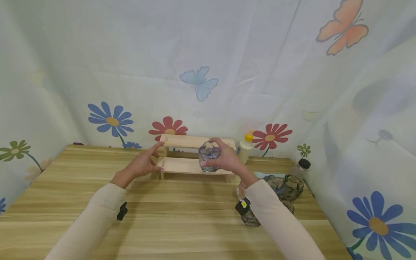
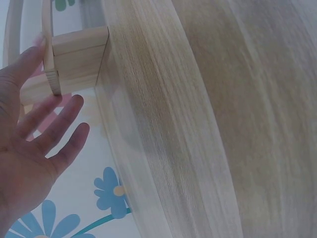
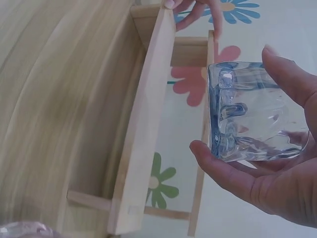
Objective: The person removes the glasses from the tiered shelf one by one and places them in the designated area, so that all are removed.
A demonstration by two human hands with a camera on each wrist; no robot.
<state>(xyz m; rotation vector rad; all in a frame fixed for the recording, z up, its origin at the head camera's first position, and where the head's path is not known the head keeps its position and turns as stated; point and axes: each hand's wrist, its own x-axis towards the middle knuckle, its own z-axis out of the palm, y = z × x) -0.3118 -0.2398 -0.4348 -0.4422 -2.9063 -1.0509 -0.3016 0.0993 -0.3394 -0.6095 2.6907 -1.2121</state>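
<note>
A two-step wooden shelf (image 1: 182, 165) stands at the back of the table. My left hand (image 1: 143, 163) holds its left end, the thumb at the lower board and a fingertip at the upper one. In the left wrist view, the hand's other fingers (image 2: 62, 126) spread beside the board end. My right hand (image 1: 227, 159) grips a clear, wavy-sided glass cup (image 1: 208, 155) in front of the shelf. Seen from the right wrist, the cup (image 3: 247, 111) sits between thumb and fingers, apart from the lower board (image 3: 143, 129).
Several smoky glass cups (image 1: 293, 186) stand at the right, partly behind my right sleeve. A yellow-capped bottle (image 1: 245, 148) is just right of the shelf, and a black-lidded jar (image 1: 302, 167) stands in the back right corner. A flowered curtain (image 1: 208, 115) hangs behind.
</note>
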